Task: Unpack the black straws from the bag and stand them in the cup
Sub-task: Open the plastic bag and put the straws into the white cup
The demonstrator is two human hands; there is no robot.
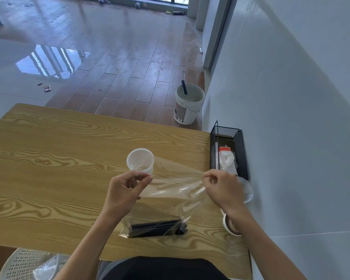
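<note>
- The floor [117, 57] of brown planks fills the far part of the scene, with small bits of litter scattered on it.
- A pale wall [291, 118] runs down the right side.
- The table [49, 158], wood-grained, takes up the near half; its right edge meets the wall.
- A white bucket [187, 105] stands on the floor beyond the table's far right corner, a dark handle sticking out of it.
- A white perforated chair [18, 263] shows at the near left, below the table edge.
- The bag [170, 199], clear plastic, is held up over the table's near right part; its upper edge is stretched between the two hands and its lower end sags to the table.
- A black mesh tray [241, 156] sits at the table's right edge against the wall, holding a white and red packet.
- The straws [158, 228], a black bundle, lie sideways in the bottom of the bag, near the person.
- The left hand [125, 190] pinches the bag's upper left corner between thumb and curled fingers.
- The right hand [222, 188] pinches the upper right corner the same way, its fingers curled on the plastic.
- The cup [140, 161], translucent white, stands upright on the table just beyond the left hand, with nothing in it.
- A clear lid [248, 190] lies just near of the tray, partly hidden behind the right hand.
- A small white pot [230, 224] with a dark inside sits by the right forearm, partly covered.
</note>
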